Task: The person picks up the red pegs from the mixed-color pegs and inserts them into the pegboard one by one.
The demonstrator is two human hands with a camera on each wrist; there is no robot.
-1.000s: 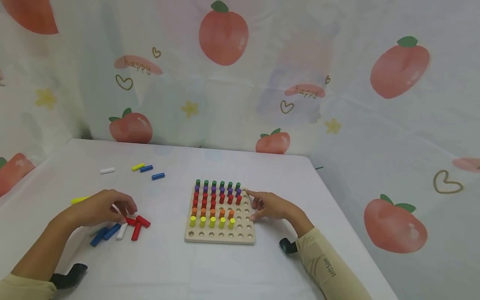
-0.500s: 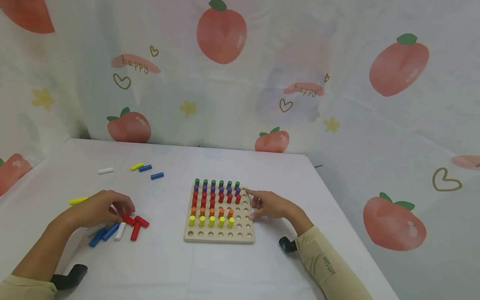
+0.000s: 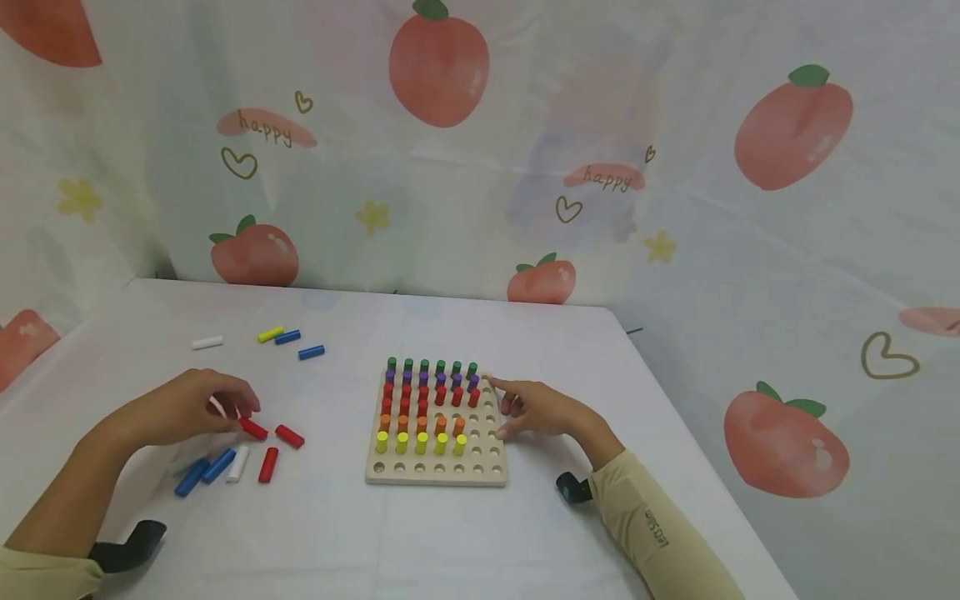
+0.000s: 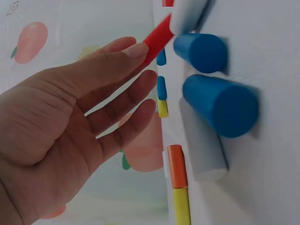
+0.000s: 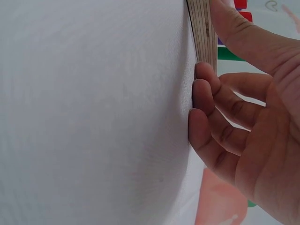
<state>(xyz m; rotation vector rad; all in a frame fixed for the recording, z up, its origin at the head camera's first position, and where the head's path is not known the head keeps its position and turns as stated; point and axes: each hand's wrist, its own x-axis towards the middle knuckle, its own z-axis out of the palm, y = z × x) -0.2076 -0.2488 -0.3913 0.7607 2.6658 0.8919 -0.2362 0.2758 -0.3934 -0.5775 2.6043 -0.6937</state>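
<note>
Between thumb and index finger, my left hand (image 3: 183,410) pinches a red peg (image 4: 159,38), tilted, just over the table. Below and around that hand lie two more red pegs (image 3: 267,465), a white peg (image 3: 237,464), two blue pegs (image 4: 234,105) and a pale peg (image 4: 201,145). A wooden pegboard (image 3: 435,477) stands in the middle, with rows of green, purple, red, orange and yellow pegs (image 3: 422,443) upright in its holes. My right hand (image 3: 543,408) touches the board's right edge with index finger and thumb; its other fingers (image 5: 200,129) bend loosely beside the board.
Farther back on the left lie a white peg (image 3: 207,343), a yellow peg (image 3: 271,334) and two blue pegs (image 3: 311,352). White cloth covers the table (image 3: 450,550). A fruit-printed curtain (image 3: 450,192) rises behind it and along the sides.
My left hand has lifted slightly with the red peg, away from the others. One loose red peg has shifted apart from its neighbour. My right hand stays at the board's edge.
</note>
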